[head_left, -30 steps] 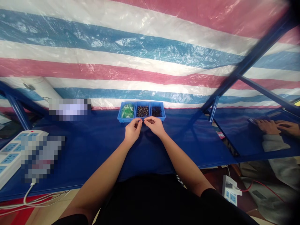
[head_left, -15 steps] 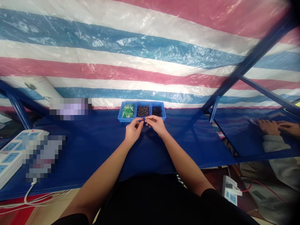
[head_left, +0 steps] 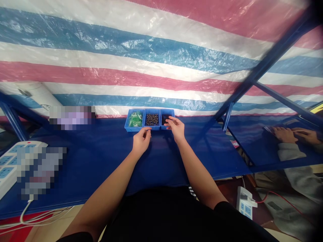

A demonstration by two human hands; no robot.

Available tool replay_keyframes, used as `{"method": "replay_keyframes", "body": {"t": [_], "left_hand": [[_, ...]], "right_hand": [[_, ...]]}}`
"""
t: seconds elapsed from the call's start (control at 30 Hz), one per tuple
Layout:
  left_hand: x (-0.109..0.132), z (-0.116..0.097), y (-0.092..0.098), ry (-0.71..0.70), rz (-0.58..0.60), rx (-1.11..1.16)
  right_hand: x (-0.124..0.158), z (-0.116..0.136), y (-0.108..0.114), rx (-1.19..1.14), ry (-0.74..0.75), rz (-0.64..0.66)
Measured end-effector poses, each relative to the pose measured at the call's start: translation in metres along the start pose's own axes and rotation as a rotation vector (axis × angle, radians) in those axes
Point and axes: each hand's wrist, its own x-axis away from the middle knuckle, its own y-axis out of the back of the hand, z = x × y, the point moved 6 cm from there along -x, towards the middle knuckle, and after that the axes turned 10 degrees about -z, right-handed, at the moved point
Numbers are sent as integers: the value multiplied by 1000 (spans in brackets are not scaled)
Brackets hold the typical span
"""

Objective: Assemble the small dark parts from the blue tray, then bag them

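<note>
Three blue bins stand side by side at the back of the table. Green and clear pieces fill the left bin; small dark metallic-looking parts lie in the middle one. In the right bin are small black parts, partly hidden by my right hand. That hand is over the bin's front right corner, its fingers curved and apart, with nothing visible in them. My left hand is just in front of the middle bin, thumb and forefinger closed together. Whatever they pinch is too small to make out.
On the left of the blue table lie a white power strip, a blurred-out object with a white cable, and another blurred item. Blue frame bars rise at right. Beyond them are another person's hands.
My hands were together in front of the middle bin. My right hand has moved right and up to the right bin, its fingers parting. My left hand stays nearly in place, still pinched.
</note>
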Motion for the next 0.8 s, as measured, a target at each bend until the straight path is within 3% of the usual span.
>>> {"method": "replay_keyframes", "body": {"t": [0.17, 0.43, 0.8], "left_hand": [[-1, 0, 4, 8, -45, -1], [-3, 5, 15, 98, -163, -29], [-3, 4, 11, 107, -138, -2]], "right_hand": [[13, -3, -13, 190, 136, 103], [62, -13, -56, 744, 629, 578], [60, -27, -59, 934, 706, 609]]}}
